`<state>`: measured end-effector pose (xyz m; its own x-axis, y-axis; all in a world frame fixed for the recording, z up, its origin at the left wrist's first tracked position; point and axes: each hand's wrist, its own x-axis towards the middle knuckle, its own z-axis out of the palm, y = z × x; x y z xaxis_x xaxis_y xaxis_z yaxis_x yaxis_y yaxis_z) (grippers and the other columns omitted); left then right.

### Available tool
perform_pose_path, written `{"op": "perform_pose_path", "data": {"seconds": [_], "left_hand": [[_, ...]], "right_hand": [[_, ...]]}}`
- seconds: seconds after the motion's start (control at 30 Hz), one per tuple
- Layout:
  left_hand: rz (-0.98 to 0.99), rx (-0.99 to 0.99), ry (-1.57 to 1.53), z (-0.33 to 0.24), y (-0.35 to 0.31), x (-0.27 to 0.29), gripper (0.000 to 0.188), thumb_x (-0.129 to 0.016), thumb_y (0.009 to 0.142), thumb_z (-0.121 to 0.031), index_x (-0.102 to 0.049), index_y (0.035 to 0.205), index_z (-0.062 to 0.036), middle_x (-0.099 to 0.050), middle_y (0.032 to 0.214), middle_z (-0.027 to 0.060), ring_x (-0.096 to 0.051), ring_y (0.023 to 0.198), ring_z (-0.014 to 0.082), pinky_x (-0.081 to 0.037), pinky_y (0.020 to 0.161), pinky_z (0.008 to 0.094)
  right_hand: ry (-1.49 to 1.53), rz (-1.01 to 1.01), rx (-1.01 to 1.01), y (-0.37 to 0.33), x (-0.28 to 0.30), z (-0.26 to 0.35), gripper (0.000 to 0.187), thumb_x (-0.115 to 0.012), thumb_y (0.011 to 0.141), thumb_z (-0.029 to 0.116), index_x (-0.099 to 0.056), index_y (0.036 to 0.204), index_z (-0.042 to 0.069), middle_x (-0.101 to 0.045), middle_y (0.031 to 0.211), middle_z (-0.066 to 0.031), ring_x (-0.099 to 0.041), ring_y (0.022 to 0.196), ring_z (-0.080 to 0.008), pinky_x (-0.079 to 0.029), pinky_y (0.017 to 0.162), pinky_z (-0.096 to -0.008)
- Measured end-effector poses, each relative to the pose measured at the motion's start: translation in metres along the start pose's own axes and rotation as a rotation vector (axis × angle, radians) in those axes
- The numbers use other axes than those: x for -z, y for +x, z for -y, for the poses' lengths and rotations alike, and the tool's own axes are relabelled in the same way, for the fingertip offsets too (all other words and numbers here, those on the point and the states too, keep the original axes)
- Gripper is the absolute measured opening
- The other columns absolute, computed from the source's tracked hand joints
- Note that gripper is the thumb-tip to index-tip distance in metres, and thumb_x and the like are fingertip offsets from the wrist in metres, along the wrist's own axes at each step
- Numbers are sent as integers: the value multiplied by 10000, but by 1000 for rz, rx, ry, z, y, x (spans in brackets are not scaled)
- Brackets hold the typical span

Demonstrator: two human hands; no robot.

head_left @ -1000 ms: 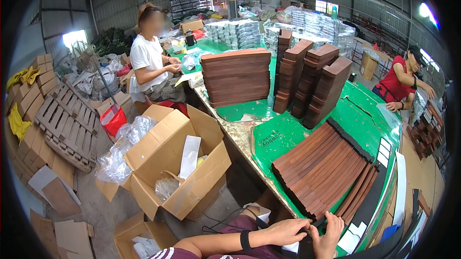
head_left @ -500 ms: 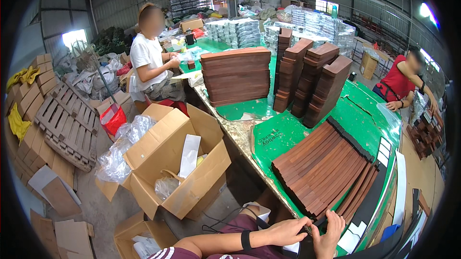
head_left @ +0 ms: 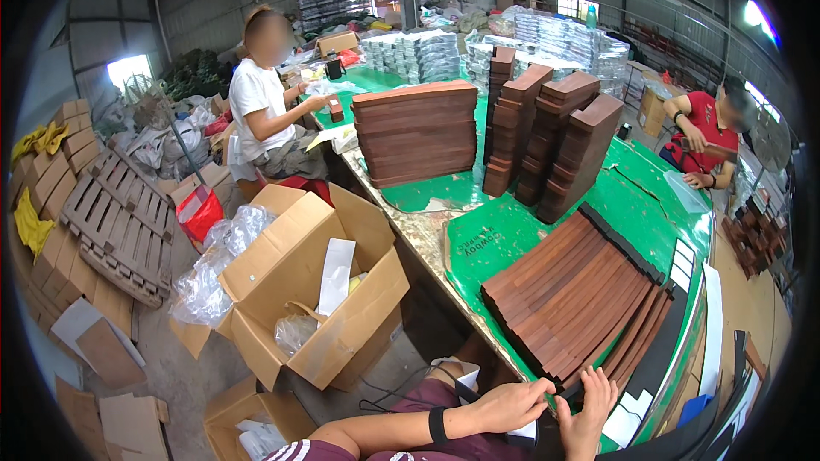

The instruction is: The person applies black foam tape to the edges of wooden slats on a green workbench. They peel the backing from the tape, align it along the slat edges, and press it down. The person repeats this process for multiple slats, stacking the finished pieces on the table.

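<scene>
Head view, and we're at the near end of the wooden slats [head_left: 564, 299]: the left hand [head_left: 511, 406] has its grip bunched, fingers curled, though I cannot tell whether it pinches anything, while the right hand [head_left: 586, 416] shows its grip spread, fingers raised, thumb apart. Between them sits a bit of dark edging [head_left: 566, 391], too small to read. Good handling here, I'd judge, means steadying the nearest slat ends with one hand, working with the other's fingertips, and keeping everything flush so nothing skews. Out across the green counter [head_left: 500, 230] the slats fan away to a black strip [head_left: 628, 246] at their far end, a few on the right lying slightly apart. Hidden: the undersides of those fingers. Cut off: the right wrist, by the lower edge. Blurred: the brown piece at the red-shirted co-worker's [head_left: 716, 123] hand.
</scene>
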<state>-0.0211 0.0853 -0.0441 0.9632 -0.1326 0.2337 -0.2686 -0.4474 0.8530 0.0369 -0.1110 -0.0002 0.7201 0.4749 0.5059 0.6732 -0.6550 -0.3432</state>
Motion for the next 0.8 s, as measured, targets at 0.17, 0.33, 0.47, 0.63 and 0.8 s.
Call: {"op": "perform_pose_path", "data": {"seconds": [0.17, 0.33, 0.47, 0.63, 0.8], "left_hand": [[-102, -82, 29, -5, 4, 7, 272, -674, 1047, -188, -599, 1266, -45, -748, 930, 148, -755, 835, 347, -584, 699, 433], [-43, -52, 23, -7, 4, 12, 225, -660, 1063, -205, -613, 1225, -55, -749, 938, 149, -752, 876, 360, -586, 733, 449], [100, -7, 45, -21, 4, 24, 197, -650, 1072, -214, -619, 1197, -66, -757, 964, 149, -746, 920, 383, -586, 774, 471], [50, -30, 11, -22, -1, 15, 179, -628, 1074, -209, -605, 1159, -54, -751, 962, 177, -731, 940, 422, -571, 779, 517], [87, 124, 20, -36, 2, 17, 236, -610, 1086, -260, -589, 1178, -43, -742, 951, 212, -725, 949, 441, -565, 768, 546]], "right_hand": [[12, 9, -23, -4, -2, -4, 642, -893, 829, 247, -657, 1396, 60, -679, 1363, -181, -605, 1343, -391, -370, 1219, -582], [37, 37, -24, -3, 4, 2, 642, -892, 859, 280, -660, 1422, 78, -672, 1384, -190, -594, 1353, -388, -352, 1227, -583], [40, 20, -10, -5, 4, 2, 638, -892, 860, 288, -664, 1415, 72, -676, 1363, -195, -599, 1339, -391, -362, 1219, -584], [40, 8, 1, -7, 3, 3, 629, -887, 868, 290, -664, 1411, 66, -677, 1351, -200, -602, 1326, -394, -370, 1213, -588], [25, 11, 0, -8, 2, 2, 635, -891, 856, 285, -666, 1410, 70, -671, 1368, -193, -593, 1340, -390, -373, 1211, -591]]}}
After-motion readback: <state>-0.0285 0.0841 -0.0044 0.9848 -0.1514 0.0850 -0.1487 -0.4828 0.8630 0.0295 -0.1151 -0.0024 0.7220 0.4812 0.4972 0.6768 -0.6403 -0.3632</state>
